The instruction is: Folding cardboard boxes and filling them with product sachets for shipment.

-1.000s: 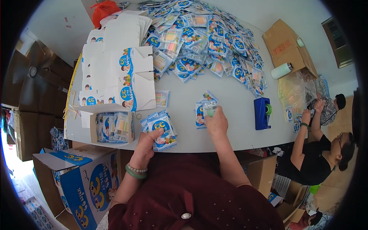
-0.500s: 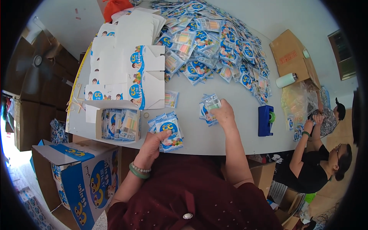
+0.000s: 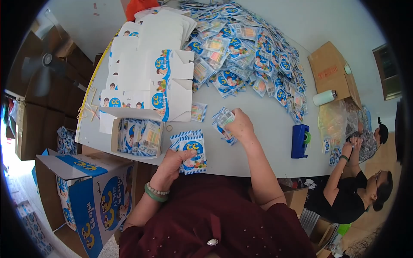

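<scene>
My left hand (image 3: 174, 162) is closed on a small stack of blue-and-white candy packets (image 3: 192, 155), its thumb pressed on the top one. To its right, my right hand (image 3: 241, 127) grips some more packets (image 3: 223, 119) by their edge, just above the table. The two bunches are apart. Left of my left hand stands an open display box (image 3: 159, 139) with packets (image 3: 137, 135) upright inside. A single packet (image 3: 198, 112) lies flat beyond my hands, and a large heap of packets (image 3: 241, 51) covers the far side of the table.
White folded cartons (image 3: 142, 64) are stacked at the far left. A blue tape dispenser (image 3: 300, 142), a white bottle (image 3: 325, 98) and a cardboard box (image 3: 329, 66) stand to the right. At the right edge another person (image 3: 344, 189) works. A printed carton (image 3: 97, 198) sits below the table's left.
My right hand has moved left with its packets, nearer to my left hand. The left hand keeps its stack. The whole view has shifted slightly.
</scene>
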A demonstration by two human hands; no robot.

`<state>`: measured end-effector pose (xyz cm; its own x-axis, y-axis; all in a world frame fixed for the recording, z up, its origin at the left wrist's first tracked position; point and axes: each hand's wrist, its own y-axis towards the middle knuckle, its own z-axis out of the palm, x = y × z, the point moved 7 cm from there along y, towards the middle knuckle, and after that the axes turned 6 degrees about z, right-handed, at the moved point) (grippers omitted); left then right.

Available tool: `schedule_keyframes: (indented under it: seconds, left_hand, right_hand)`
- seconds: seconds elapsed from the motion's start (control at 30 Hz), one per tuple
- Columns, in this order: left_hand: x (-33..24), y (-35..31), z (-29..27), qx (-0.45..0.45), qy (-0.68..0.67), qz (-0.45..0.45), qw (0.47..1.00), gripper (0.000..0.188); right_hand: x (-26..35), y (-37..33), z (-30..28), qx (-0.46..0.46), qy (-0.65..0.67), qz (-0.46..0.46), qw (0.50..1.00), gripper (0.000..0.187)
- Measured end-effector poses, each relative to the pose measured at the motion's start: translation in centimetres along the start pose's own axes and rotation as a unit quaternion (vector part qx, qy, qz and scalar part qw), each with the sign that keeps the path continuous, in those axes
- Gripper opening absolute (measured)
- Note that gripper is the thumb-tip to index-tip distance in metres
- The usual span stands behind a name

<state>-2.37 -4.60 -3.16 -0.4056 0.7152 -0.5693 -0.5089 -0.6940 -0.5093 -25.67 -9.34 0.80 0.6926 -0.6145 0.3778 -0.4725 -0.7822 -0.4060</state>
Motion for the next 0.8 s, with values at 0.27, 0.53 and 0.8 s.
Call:
schedule_keyframes:
  seconds: [0.27,0.53,0.8]
  left_hand:
    - [0.1,-1.3,-0.6,-0.003,0.006,0.009,1.000,0.036]
    - [0.2,-1.0,-1.4,-0.009,-0.032,0.013,0.999,0.043]
    - [-0.1,-0.6,0.3,0.000,0.010,0.006,1.000,0.034]
  right_hand:
    - [8.4,-2.1,1.8,-0.108,-0.086,-0.431,0.892,0.042]
    - [1.4,-5.8,1.5,0.029,-0.196,-0.369,0.908,0.059]
    - [-4.8,-4.6,-1.4,0.105,0.271,-0.063,0.955,0.036]
